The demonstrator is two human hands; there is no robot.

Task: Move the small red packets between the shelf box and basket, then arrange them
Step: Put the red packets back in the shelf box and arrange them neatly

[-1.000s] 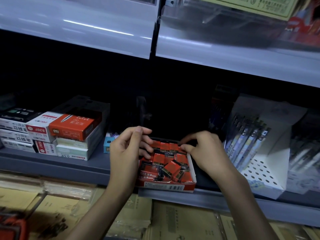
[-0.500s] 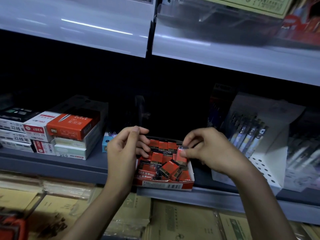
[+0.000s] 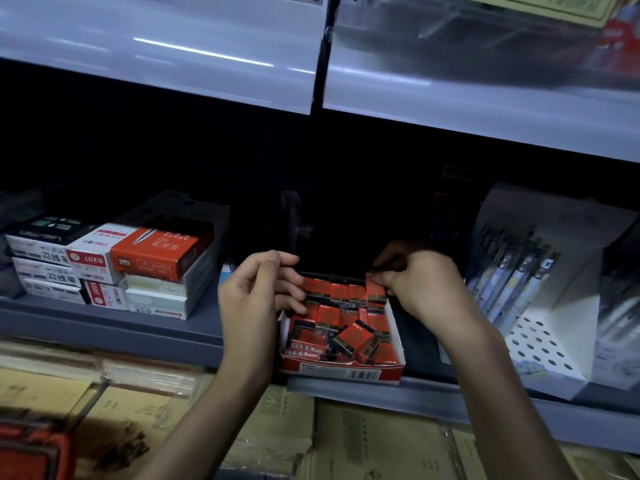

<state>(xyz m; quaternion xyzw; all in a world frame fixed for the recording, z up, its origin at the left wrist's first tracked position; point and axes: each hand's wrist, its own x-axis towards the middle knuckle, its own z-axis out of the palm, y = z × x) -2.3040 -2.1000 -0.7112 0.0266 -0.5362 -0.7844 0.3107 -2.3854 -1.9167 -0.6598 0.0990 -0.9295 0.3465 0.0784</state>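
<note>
A shallow red and white shelf box [image 3: 346,374] sits at the front edge of the grey shelf, filled with several small red packets [image 3: 353,336]. Some stand in a row at the back, others lie loose and tilted in front. My right hand [image 3: 420,284] pinches one red packet [image 3: 375,291] at the back right corner of the box. My left hand [image 3: 256,296] rests at the box's left side with its fingers curled over the back left packets. A red basket [image 3: 31,452] shows at the bottom left corner.
Stacked stationery boxes [image 3: 138,261] stand on the shelf to the left. A white perforated display of pens [image 3: 540,306] stands to the right. Brown envelopes [image 3: 346,441] fill the level below. A grey upper shelf [image 3: 450,109] overhangs.
My right hand has moved from the box's right side to its back right corner and now pinches a packet there. My left hand has stayed at the box's left side.
</note>
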